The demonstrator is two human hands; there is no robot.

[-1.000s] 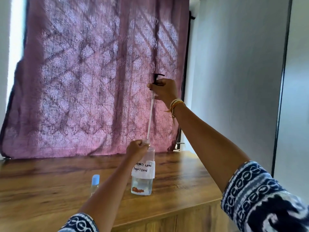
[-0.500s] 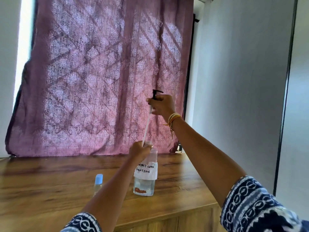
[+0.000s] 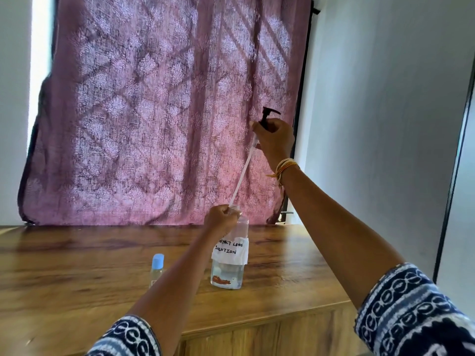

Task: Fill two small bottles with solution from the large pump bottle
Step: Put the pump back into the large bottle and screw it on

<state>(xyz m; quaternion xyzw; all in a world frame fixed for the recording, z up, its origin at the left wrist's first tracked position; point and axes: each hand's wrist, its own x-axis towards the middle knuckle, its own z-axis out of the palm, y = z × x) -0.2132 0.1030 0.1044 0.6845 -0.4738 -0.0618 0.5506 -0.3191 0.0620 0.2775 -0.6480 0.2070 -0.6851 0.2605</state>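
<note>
The large clear bottle (image 3: 229,263), labelled "contact lens solution", stands on the wooden table (image 3: 77,273). My left hand (image 3: 221,218) grips its neck. My right hand (image 3: 274,140) holds the black pump head (image 3: 267,116) high above and to the right of the bottle. The pump's white dip tube (image 3: 244,168) slants down from it, its lower end at the bottle's mouth. One small bottle with a blue cap (image 3: 156,269) stands on the table left of the large bottle, partly hidden by my left forearm.
A purple patterned curtain (image 3: 159,111) hangs behind the table. A white wall (image 3: 380,124) rises on the right. The table's front edge runs below the bottles, with a wooden cabinet front underneath.
My right hand with the pump head has come down and tilted right, so the dip tube now slants instead of standing nearly upright. My left hand stays on the bottle's neck.
</note>
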